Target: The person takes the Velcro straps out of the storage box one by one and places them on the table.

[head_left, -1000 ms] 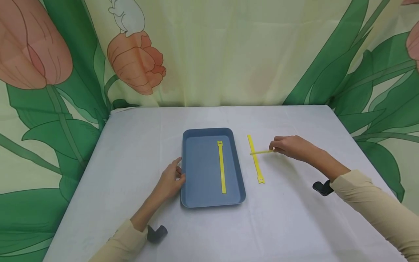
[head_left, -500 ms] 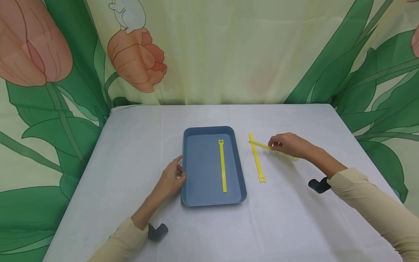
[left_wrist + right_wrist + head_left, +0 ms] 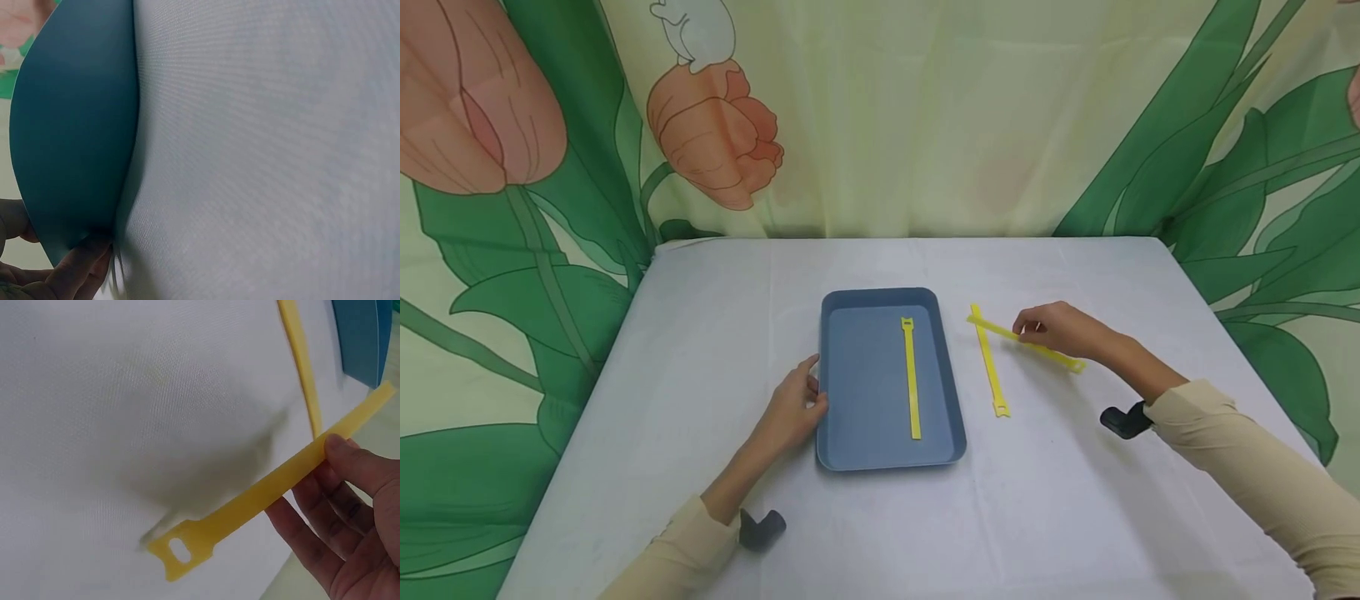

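A yellow hook-and-loop cable tie is pinched near its middle by my right hand, thumb on top and fingers below. Its slotted head hangs toward the wrist, with a shadow on the cloth beneath. A second yellow tie lies on the table, crossed by the held one in the head view. At its left side, the blue-grey tray is held by my left hand, with fingers against the outer wall and a digit at the rim. Inside the tray's right half lies a third yellow tie.
White cloth covers the table. A printed curtain with tulips and leaves stands right behind the table's back edge. Black camera mounts sit at the left wrist and the right wrist.
The right hand has turned the held tie, so its slotted head now shows to the right below the hand and its plain end points up-left. The left hand stays at the tray.
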The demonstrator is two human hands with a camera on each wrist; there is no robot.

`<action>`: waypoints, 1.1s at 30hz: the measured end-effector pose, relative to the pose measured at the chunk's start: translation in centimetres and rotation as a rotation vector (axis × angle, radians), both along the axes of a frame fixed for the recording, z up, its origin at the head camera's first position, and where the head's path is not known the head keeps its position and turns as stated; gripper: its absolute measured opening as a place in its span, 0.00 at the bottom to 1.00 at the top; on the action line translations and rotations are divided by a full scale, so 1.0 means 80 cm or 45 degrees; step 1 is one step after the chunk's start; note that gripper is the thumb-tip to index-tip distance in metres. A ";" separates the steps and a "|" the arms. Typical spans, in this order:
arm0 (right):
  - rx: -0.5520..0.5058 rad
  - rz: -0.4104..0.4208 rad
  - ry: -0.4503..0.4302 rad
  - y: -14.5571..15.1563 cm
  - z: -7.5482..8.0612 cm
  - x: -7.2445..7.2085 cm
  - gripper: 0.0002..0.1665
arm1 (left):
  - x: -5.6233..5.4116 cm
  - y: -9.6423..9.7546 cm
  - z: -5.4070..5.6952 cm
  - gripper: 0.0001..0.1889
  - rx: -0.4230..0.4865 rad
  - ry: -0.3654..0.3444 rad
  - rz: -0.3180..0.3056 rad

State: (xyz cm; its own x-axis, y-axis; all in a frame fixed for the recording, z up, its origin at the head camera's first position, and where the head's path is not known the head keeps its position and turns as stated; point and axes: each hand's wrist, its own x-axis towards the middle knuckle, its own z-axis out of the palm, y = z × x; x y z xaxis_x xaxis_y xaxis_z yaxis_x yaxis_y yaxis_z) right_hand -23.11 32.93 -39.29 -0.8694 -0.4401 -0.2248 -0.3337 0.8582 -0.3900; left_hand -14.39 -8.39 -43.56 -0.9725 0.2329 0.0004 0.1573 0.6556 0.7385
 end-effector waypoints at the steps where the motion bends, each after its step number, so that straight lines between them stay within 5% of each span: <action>1: -0.006 -0.016 -0.016 -0.001 0.000 0.000 0.07 | 0.000 0.000 0.000 0.33 -0.003 -0.003 -0.001; 11: -0.155 -0.356 -0.174 -0.010 0.008 -0.001 0.14 | 0.000 0.000 0.002 0.32 0.012 0.016 -0.008; 17: -0.242 -0.540 -0.372 -0.008 0.004 -0.007 0.21 | 0.000 -0.001 0.001 0.33 0.006 0.006 -0.004; 23: -0.336 -0.630 -0.549 0.000 -0.006 -0.009 0.25 | 0.000 -0.001 0.002 0.33 0.010 -0.002 -0.001; 33: -0.367 -0.671 -0.658 0.006 -0.018 -0.009 0.28 | 0.000 -0.002 -0.001 0.32 0.050 0.047 -0.035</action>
State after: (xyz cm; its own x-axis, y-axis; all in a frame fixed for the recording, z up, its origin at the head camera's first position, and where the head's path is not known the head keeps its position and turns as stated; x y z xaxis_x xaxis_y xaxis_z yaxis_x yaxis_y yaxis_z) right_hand -23.86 33.44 -40.69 -0.7960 -0.1020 -0.5967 0.3725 0.6945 -0.6156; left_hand -14.41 -8.57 -43.64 -0.9648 0.2588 0.0460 0.2028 0.6214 0.7568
